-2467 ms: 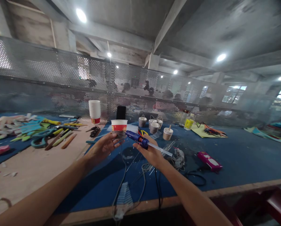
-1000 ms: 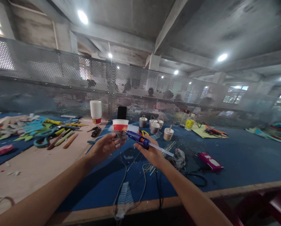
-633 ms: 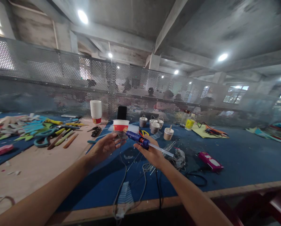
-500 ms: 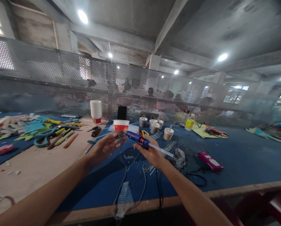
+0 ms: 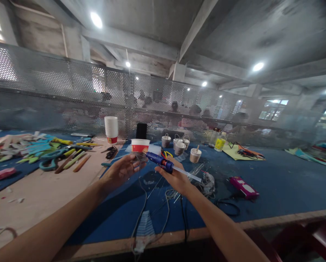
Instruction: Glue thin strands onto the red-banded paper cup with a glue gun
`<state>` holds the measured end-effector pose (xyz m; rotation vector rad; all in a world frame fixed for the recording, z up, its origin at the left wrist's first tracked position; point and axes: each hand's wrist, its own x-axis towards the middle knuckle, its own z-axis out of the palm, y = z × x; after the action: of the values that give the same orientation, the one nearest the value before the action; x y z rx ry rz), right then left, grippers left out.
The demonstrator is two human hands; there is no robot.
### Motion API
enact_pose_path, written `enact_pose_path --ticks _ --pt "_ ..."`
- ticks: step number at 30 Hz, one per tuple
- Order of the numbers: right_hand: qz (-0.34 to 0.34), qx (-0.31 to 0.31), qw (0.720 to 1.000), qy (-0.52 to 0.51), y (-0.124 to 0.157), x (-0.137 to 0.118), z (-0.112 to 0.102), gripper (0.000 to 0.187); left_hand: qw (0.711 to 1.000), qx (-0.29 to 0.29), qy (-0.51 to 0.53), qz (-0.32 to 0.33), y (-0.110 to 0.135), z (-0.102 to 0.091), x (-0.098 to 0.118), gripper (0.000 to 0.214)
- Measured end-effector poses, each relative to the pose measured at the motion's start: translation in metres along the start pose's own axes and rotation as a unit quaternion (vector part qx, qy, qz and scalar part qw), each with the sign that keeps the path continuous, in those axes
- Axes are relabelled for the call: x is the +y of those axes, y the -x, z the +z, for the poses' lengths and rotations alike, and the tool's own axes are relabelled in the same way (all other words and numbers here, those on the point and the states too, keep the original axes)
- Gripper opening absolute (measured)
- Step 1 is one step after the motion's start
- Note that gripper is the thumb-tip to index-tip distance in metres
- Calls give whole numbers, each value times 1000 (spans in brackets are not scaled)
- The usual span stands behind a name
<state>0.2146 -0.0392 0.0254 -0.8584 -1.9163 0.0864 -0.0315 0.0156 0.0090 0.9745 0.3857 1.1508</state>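
Observation:
My left hand (image 5: 120, 171) is closed round the lower part of a red and white paper cup (image 5: 140, 146), which stands upright in its grip. Grey material covers the cup's base, and a grey cord (image 5: 146, 194) hangs down from there. In my right hand (image 5: 179, 179) is a blue hot glue gun (image 5: 159, 162), its nozzle pointing left at the cup's lower side, at or very near the surface. A translucent glue stick (image 5: 189, 174) juts out of the gun's back end. My fingers partly hide the cup's bottom, so contact with the nozzle is hard to make out.
Several grey cord-wrapped cups (image 5: 179, 147) stand behind my right hand. A stack of paper cups (image 5: 111, 129) and a black phone (image 5: 141, 131) are at the back. Scissors (image 5: 50, 158) lie left; tangled cord (image 5: 207, 183) and a magenta box (image 5: 244, 187) lie right. A perforated screen (image 5: 152, 102) borders the table.
Both hands, the cup and the glue gun keep almost the same place. Beyond the screen, people's heads have shifted slightly.

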Motion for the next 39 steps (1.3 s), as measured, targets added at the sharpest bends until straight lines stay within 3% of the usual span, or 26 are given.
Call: enact_pose_path --ticks 10,18,26,39 --pt "17 9 1000 -21 -2 -2 -2 33 1000 19 -7 5 5 10 4 27" --pt "29 15 999 -23 -2 -2 -3 32 1000 2 12 5 2 3 3 27" --pt "34 4 999 -39 -2 0 -4 29 999 31 21 -9 5 14 9 28" --pt "38 5 999 -22 -1 -1 -3 36 999 21 30 -4 3 9 6 29"
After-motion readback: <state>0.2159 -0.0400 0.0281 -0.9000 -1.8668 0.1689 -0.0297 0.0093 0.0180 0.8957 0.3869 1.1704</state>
